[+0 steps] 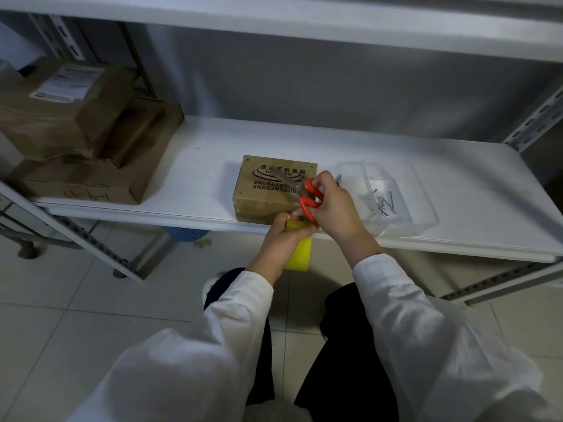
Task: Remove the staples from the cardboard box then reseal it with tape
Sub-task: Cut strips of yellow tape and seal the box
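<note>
A: While at the shelf's point(198, 166) front edge, where sits the cardboard box point(268, 190)? Left hand point(281, 236) closed round yellow tape roll point(300, 251).

B: Right hand point(333, 205) fingers through orange scissors point(307, 196), blades over box top. Clear tray point(405, 220) of nails point(380, 204) toward right end.
</note>
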Motion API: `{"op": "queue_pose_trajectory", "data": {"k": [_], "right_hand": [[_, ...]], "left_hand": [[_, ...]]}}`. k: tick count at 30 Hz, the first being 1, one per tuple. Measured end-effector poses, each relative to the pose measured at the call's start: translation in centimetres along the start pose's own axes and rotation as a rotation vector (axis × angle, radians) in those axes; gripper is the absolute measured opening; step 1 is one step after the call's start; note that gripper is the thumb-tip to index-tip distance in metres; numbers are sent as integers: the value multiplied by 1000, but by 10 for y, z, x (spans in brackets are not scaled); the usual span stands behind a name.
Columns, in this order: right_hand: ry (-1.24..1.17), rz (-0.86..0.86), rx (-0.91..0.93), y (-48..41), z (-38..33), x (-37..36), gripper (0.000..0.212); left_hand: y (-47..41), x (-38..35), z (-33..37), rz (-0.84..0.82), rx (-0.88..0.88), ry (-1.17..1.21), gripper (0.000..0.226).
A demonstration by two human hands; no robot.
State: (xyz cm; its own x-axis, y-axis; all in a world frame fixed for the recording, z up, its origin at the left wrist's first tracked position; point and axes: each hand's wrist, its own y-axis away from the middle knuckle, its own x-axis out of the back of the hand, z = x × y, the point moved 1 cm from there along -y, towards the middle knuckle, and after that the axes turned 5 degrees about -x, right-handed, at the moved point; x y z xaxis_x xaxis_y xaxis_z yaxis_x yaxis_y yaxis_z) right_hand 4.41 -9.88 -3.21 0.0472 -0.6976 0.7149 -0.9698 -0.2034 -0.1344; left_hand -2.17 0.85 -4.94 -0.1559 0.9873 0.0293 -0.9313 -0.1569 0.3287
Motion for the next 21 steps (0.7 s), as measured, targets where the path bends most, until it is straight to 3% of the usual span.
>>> {"op": "queue_pose_trajectory", "data": {"k": [4,12,14,19,21], "right_hand": [[-22,8,-13,-1,1,-2,44],[-26,-20,-33,-1,-1,3,40],[-54,-37,-59,-1,-2,3,43],[-48,-45,-75,-2,-4,2,47],[-57,-48,-78,-1,-4,1,48]], "left_hand": [[1,2,-2,-3,29,30,48],[-3,5,-3,-30,121,-97,41],[0,5,-13,-45,156,-94,48],[3,2,-13,25,73,-174,33],[3,3,-13,65,38,-198,41]]}}
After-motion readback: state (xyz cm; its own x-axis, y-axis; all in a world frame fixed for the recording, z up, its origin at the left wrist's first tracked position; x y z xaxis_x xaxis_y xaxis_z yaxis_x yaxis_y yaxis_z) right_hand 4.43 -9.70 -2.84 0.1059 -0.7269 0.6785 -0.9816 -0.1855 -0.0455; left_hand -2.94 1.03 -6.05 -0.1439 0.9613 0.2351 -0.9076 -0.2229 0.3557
